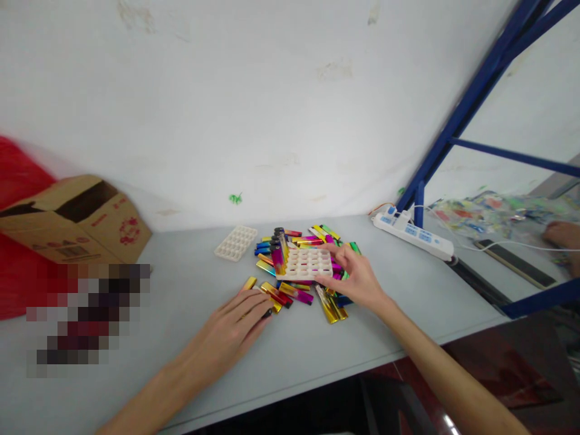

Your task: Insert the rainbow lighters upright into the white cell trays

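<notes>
My right hand [351, 275] grips the right end of a white tray with rows of holes [308, 264], thumb at the near edge and fingers at the far one. A column of lighters [278, 251] with dark tops stands along the tray's left end; the other holes hold none. Beneath and around it lies a heap of shiny lighters [296, 294] in gold, purple, red, blue and green. My left hand [240, 320] rests at the heap's near left side, fingers closed over a lighter [267, 313] whose dark end shows by the thumb. The fingers hide most of it.
A second white tray [236, 243] lies left of the heap. An open cardboard box [104, 220] and red plastic [22, 290] stand far left. On the right are a power strip [412, 234], a blue frame [435, 160], a phone-like dark slab [516, 263] and another person's hand [562, 237].
</notes>
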The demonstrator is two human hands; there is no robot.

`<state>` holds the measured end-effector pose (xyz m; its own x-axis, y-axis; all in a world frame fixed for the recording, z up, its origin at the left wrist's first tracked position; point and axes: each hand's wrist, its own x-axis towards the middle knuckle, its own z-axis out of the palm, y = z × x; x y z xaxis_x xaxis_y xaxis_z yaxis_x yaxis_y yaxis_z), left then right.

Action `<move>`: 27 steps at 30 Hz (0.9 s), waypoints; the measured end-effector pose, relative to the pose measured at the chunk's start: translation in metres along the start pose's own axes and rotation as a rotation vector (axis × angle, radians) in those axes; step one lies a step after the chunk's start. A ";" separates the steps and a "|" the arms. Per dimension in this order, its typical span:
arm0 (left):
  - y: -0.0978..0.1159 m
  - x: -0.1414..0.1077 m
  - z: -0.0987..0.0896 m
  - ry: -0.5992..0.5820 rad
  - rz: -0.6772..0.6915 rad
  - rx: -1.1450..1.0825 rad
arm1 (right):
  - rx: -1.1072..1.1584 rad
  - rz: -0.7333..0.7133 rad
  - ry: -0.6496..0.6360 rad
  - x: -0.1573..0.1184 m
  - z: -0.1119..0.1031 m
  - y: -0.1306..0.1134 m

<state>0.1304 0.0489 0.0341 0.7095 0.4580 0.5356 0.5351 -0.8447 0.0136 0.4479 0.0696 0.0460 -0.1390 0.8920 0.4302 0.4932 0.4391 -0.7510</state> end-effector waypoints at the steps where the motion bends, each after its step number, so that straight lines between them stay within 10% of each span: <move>1: -0.001 -0.001 -0.004 0.017 -0.031 -0.040 | -0.031 -0.017 -0.022 0.007 0.004 0.001; 15: -0.041 0.036 -0.024 0.407 -0.844 -1.050 | -0.137 -0.110 -0.260 0.033 0.016 0.010; 27: -0.055 0.029 -0.016 0.140 -1.141 -1.651 | -0.186 -0.079 -0.300 0.031 0.020 0.015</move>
<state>0.1137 0.1045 0.0625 0.3369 0.9131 -0.2297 -0.2850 0.3314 0.8994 0.4337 0.1064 0.0381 -0.4156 0.8600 0.2961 0.6146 0.5055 -0.6055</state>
